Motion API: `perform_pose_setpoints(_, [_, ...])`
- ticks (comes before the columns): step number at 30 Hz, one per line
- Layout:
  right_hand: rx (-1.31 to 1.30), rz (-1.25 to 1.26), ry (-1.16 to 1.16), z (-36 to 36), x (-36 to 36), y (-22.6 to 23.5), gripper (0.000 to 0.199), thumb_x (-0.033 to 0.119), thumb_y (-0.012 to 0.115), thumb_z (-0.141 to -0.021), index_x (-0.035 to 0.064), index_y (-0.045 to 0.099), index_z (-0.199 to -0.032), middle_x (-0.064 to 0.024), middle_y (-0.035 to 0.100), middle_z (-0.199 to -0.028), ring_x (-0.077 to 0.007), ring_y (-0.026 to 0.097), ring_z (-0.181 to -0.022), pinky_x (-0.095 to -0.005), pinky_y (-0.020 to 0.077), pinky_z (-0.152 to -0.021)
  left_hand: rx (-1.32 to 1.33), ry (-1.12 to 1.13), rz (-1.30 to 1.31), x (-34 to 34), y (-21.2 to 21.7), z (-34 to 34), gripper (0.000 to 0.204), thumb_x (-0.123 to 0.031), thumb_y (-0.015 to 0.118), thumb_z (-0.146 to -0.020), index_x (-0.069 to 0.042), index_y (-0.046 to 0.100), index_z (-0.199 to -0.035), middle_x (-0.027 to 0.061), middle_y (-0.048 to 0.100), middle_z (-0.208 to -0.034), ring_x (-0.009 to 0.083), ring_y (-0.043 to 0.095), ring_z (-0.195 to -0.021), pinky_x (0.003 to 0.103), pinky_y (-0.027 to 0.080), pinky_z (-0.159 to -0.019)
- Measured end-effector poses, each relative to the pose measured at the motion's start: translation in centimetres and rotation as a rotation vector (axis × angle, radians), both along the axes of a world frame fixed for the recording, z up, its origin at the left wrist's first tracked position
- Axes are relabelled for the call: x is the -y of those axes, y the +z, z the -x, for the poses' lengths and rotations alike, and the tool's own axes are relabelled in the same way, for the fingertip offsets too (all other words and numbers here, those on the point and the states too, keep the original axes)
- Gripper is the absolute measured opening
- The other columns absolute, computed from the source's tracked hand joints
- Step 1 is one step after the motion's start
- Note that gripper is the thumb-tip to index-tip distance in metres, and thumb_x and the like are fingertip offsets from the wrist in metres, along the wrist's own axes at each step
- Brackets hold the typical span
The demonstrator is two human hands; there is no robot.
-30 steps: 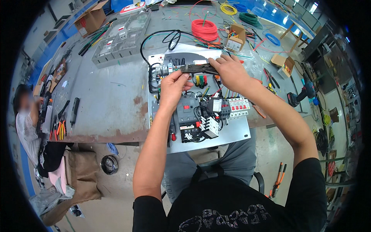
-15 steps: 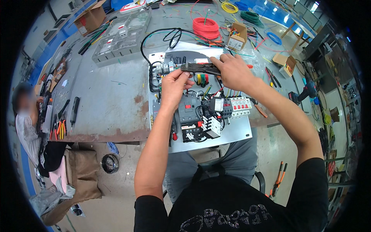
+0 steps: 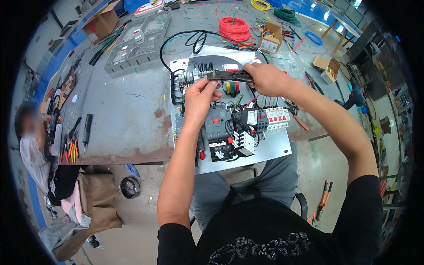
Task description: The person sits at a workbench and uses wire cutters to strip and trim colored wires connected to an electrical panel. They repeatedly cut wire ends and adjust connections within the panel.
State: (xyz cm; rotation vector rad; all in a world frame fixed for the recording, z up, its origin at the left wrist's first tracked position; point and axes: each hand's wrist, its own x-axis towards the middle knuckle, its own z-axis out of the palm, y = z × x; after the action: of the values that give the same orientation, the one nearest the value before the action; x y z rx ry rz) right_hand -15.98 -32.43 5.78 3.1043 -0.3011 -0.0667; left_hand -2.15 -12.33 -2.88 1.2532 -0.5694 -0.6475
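My right hand (image 3: 271,80) is closed round the handles of dark crimping pliers (image 3: 229,76), held level above a metal mounting plate (image 3: 269,152). At the jaws of the pliers my left hand (image 3: 198,99) has thumb and forefinger pinched together; what they hold is too small to make out. Under my hands the plate carries a grey contactor (image 3: 216,126), a row of white circuit breakers with red switches (image 3: 278,117) and a white-and-black wired block (image 3: 243,144). Behind the pliers hang yellow, green and red wire loops (image 3: 232,88).
A coil of red wire (image 3: 234,29) and an open carton (image 3: 271,37) lie at the back of the table. Grey plastic trays (image 3: 132,44) stand back left. A screwdriver (image 3: 87,128) lies left, a cordless drill (image 3: 354,98) right. Another person (image 3: 33,141) sits far left.
The fingers of my right hand have closed further round the pliers' handles. My left hand stays pinched at the jaws. The whole view has shifted slightly.
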Motion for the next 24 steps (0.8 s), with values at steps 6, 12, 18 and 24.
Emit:
perform_pose_setpoints(6, [-0.008,-0.018,-0.007,-0.1,0.4,0.6,0.043,0.006,0.069,-0.082,0.0035,0.056,-0.123,-0.0214,0.070,-0.105,-0.0421,0.069,-0.099,-0.0532,0.0546,-0.085,0.810,0.413,-0.177,-1.7,8.5,4.4,0.028,-0.020,0.074,-0.094,0.001,0.076,-0.112,0.0149,0.075,-0.100,0.0206,0.071,-0.082,0.034,0.056,-0.073])
perform_pose_setpoints(12, [0.039,-0.111,0.059,-0.9,1.3,-0.6,0.043,0.023,0.068,-0.089,0.0080,0.056,-0.128,-0.0181,0.071,-0.106,-0.0403,0.071,-0.101,-0.0507,0.0549,-0.084,1.273,-0.374,-0.583,13.6,16.7,9.3,0.053,-0.048,0.079,-0.079,-0.002,0.078,-0.107,0.0173,0.075,-0.114,0.0334,0.070,-0.110,0.044,0.056,-0.092])
perform_pose_setpoints(18, [-0.051,-0.134,0.002,-0.6,0.3,1.3,0.047,0.037,0.069,-0.093,0.0109,0.055,-0.130,-0.0171,0.070,-0.104,-0.0389,0.071,-0.102,-0.0487,0.0544,-0.083,1.140,-1.253,-1.137,24.4,15.3,8.9,0.043,-0.033,0.081,-0.074,-0.020,0.081,-0.115,0.0065,0.076,-0.124,0.0257,0.074,-0.111,0.042,0.056,-0.096])
perform_pose_setpoints(24, [-0.113,-0.122,-0.056,-0.6,0.2,1.6,0.044,0.038,0.069,-0.090,0.0102,0.057,-0.122,-0.0186,0.071,-0.100,-0.0415,0.071,-0.100,-0.0507,0.0543,-0.081,1.394,-0.849,-0.922,24.2,12.3,10.8,0.039,-0.030,0.082,-0.075,-0.019,0.082,-0.112,0.0073,0.077,-0.123,0.0244,0.075,-0.110,0.041,0.060,-0.091])
